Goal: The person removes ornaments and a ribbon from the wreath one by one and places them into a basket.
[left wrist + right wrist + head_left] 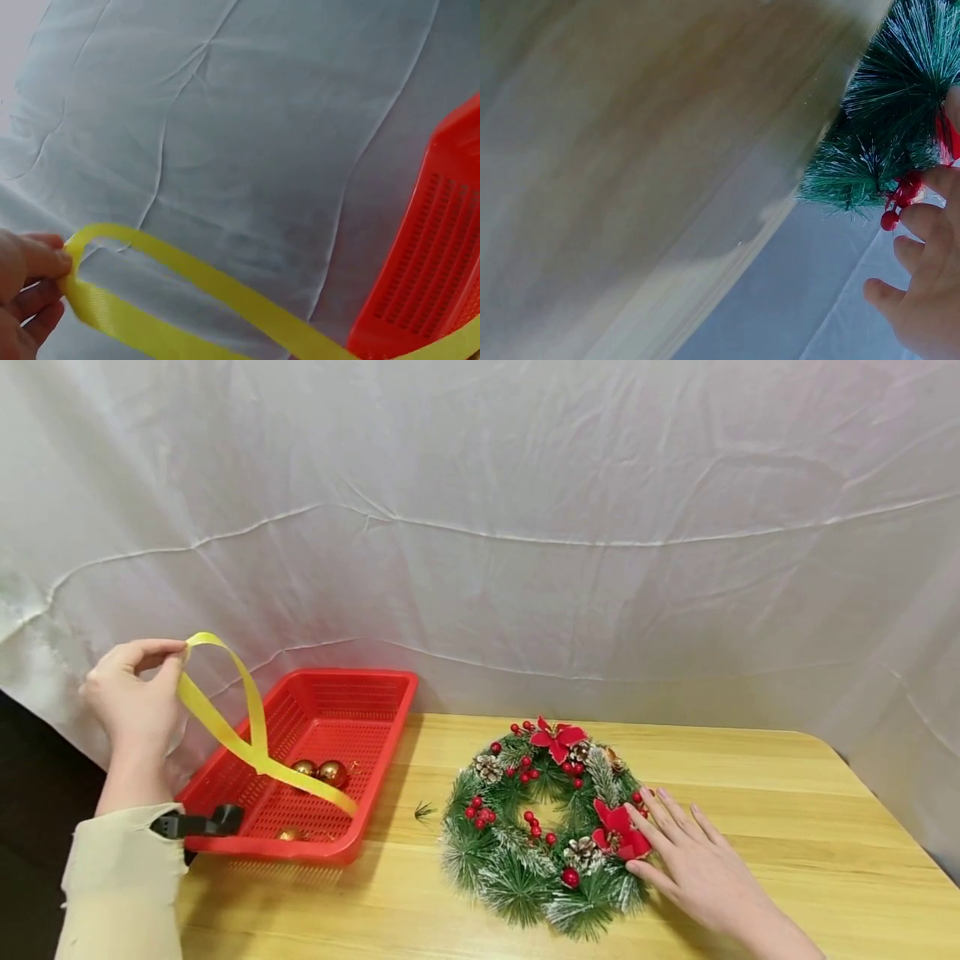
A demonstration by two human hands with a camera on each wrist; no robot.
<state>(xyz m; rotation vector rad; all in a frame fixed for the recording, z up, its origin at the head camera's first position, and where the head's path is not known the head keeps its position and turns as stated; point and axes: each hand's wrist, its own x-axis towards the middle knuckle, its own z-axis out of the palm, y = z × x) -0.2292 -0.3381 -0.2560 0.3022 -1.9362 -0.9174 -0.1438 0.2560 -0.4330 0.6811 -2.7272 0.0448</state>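
"Pale, creased cloth [525, 460] hangs behind a wood-grained table [772, 810]. What sits on top?"

"To the left, a red basket [322, 852] with gold balls [332, 772] inside. Around the middle, a green wreath [480, 860] lies flat, dressed with red flowers [621, 832], berries [480, 812] and pine cones [489, 768]. Between the two, a loose green sprig [424, 811]."

"And the left hand?"

"The left hand [135, 702] is raised by the basket's left side, thumb and fingertips pinching a yellow ribbon [259, 753]."

"Where does the ribbon run?"

"It makes a loop at the fingers; two strands slope down and meet above the basket, then a single tail stretches over the gold balls towards the right wall."

"The other hand?"

"The right hand [697, 860] is at the wreath's right edge, beside the lower flower, fingers extended and spread, gripping nothing. The right wrist view crops it, so I can't say how firmly the fingertips press there."
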